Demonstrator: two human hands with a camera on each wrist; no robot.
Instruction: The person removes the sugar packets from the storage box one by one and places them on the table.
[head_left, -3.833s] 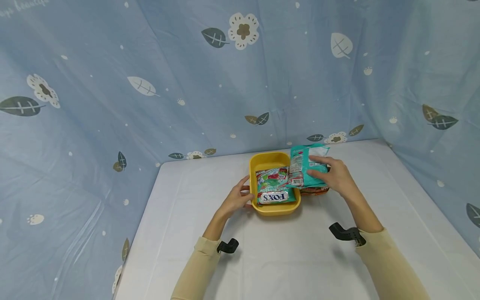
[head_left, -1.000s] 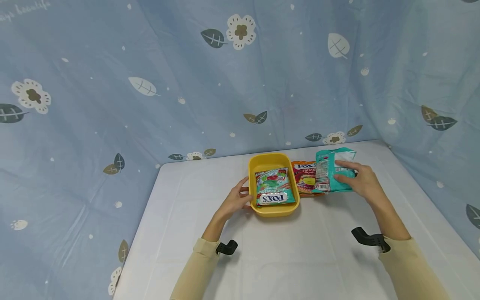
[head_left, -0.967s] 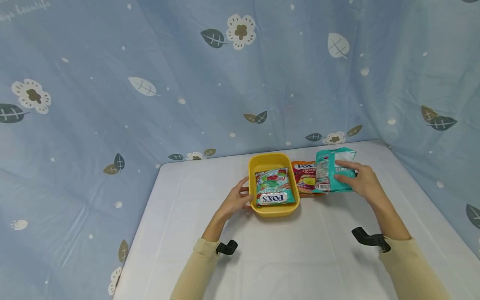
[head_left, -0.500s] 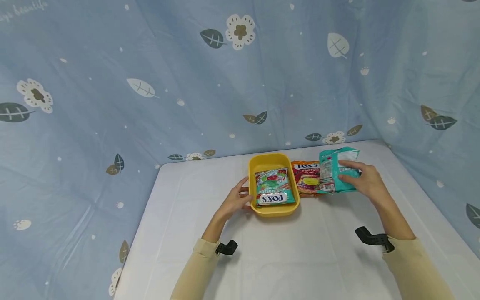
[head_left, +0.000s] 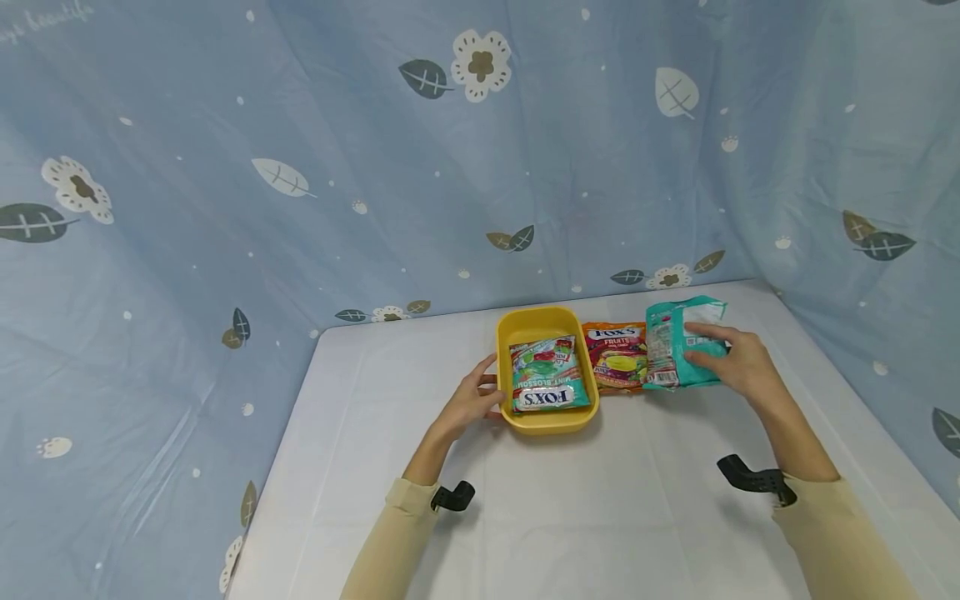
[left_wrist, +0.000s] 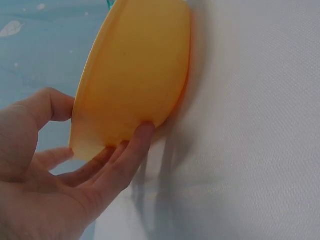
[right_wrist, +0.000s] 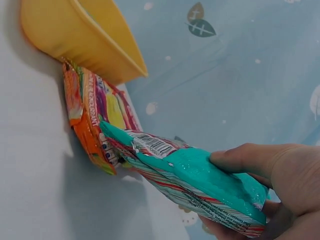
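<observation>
My left hand (head_left: 468,404) holds the left side of a yellow plastic tub (head_left: 550,422), its thumb at the rim and its fingers against the outer wall (left_wrist: 135,65). Inside the tub lies a teal-and-silver Fox's Mint Blossom candy bag (head_left: 551,375). My right hand (head_left: 738,358) pinches a second teal candy bag (head_left: 666,354), barcode side showing, thumb on one face and fingers behind. In the right wrist view this teal bag (right_wrist: 185,167) is tilted above the table. An orange-red Fox's Fruits candy bag (head_left: 617,358) lies between the tub and the teal bag.
A white cloth covers the table (head_left: 570,508). Behind and at both sides hangs a blue curtain (head_left: 420,167) printed with leaves and flowers, meeting the table's back edge. The orange bag lies close against the tub's right wall.
My right hand has carried the teal bag rightward from the tub's right edge, uncovering the orange bag, and still drifts slightly right. My left hand and the tub stay nearly in place.
</observation>
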